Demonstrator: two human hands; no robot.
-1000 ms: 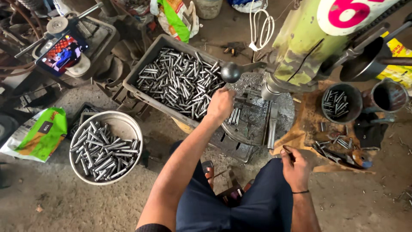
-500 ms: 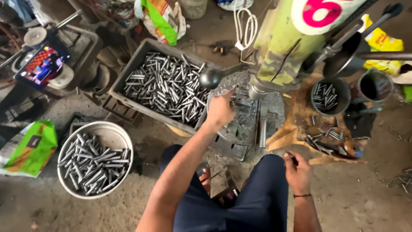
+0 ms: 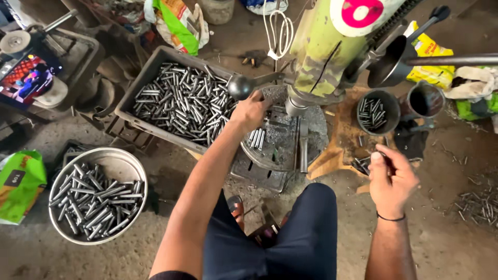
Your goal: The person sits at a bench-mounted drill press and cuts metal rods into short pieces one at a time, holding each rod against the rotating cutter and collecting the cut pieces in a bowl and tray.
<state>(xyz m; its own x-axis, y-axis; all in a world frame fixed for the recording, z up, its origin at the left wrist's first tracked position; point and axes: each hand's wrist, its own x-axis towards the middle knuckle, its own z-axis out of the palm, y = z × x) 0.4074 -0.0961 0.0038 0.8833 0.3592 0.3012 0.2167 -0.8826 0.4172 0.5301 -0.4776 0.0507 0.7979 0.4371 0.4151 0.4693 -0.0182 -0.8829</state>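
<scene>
A green drill press (image 3: 332,46) stands over a round metal work plate (image 3: 280,142), and the person sits before it on the floor. Left of the plate lies one grey crate (image 3: 136,96) heaped with short steel pins, too many to count; nearer the knee sits one round metal bowl (image 3: 127,163) of more pins. One dark cup (image 3: 374,111) of pins rests on a wooden block at the right.

The left hand (image 3: 251,110) reaches onto the plate's edge, fingers curled down beside a few loose pins (image 3: 256,139); whether it grips one I cannot tell. The right hand (image 3: 390,179) is closed around a small dark pin.

The step looks like loading a pin under the spindle; next calls for seating it squarely.
</scene>
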